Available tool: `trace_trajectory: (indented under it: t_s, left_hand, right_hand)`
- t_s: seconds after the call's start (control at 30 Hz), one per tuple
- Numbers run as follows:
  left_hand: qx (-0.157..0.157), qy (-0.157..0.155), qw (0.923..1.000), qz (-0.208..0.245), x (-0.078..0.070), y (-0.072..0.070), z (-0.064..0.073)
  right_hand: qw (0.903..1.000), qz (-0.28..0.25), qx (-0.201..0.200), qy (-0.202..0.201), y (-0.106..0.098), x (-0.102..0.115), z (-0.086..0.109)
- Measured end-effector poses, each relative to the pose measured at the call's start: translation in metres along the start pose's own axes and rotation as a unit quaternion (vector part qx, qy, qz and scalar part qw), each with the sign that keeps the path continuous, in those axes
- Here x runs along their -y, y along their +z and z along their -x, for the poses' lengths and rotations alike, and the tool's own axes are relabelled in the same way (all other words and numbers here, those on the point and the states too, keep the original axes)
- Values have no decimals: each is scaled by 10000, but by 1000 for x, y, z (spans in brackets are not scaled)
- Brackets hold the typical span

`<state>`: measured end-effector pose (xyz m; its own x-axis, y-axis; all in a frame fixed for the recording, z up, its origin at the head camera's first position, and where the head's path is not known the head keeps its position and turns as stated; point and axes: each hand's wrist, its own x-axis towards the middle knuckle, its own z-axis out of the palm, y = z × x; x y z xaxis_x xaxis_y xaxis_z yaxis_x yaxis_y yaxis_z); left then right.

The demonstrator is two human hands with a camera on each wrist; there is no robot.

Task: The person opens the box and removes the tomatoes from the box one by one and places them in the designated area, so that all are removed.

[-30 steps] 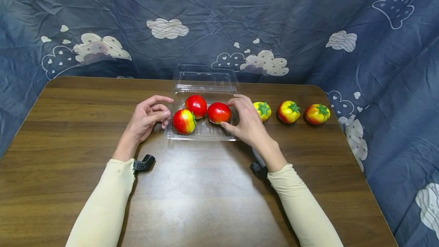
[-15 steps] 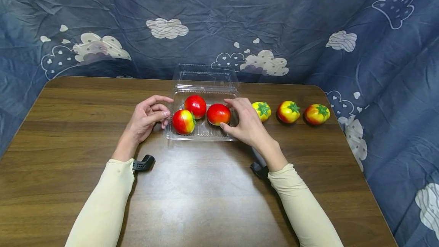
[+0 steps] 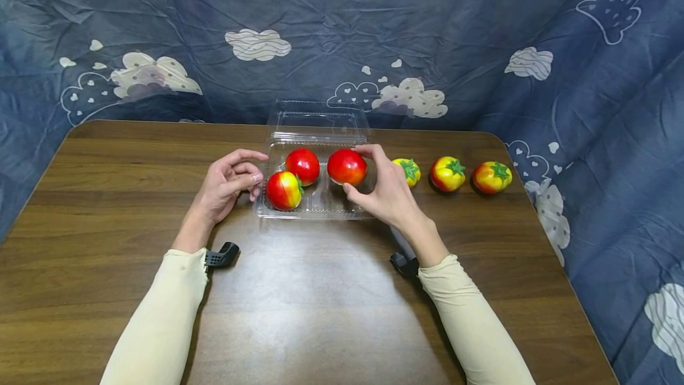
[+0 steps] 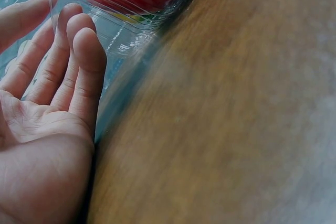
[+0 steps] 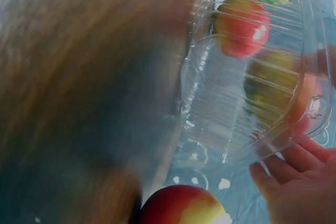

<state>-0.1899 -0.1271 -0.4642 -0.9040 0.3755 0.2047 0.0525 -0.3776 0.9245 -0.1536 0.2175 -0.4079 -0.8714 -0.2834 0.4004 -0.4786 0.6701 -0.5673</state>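
At the right part of the clear container [image 3: 312,215], the red fruit [image 3: 347,166] is pinched between right hand's [image 3: 385,189] thumb and fingers; floor contact unclear. Left hand [image 3: 230,186] loosely curved, holding nothing, beside the left edge. Risks: glossy round skin could slip from the pinch and bump the front fruit [image 3: 284,190] or back fruit [image 3: 303,165]; light plastic, not visibly gripped, might slide if knocked; right knuckles near the half-hidden yellow fruit [image 3: 410,171] could set it rolling across the worktop [image 3: 310,290].
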Motion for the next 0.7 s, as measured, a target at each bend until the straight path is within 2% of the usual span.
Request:
trace_trajectory:
  t_s: [0.2, 0.7]
  left_hand:
    - [-12, 49, 10000, 29, 1, 0, 0]
    - [-27, 32, 10000, -7, 0, 0, 1]
  right_hand:
    - [9975, -394, -567, -133, -2, 1, 0]
    - [9956, -149, -863, -339, -13, -4, 9]
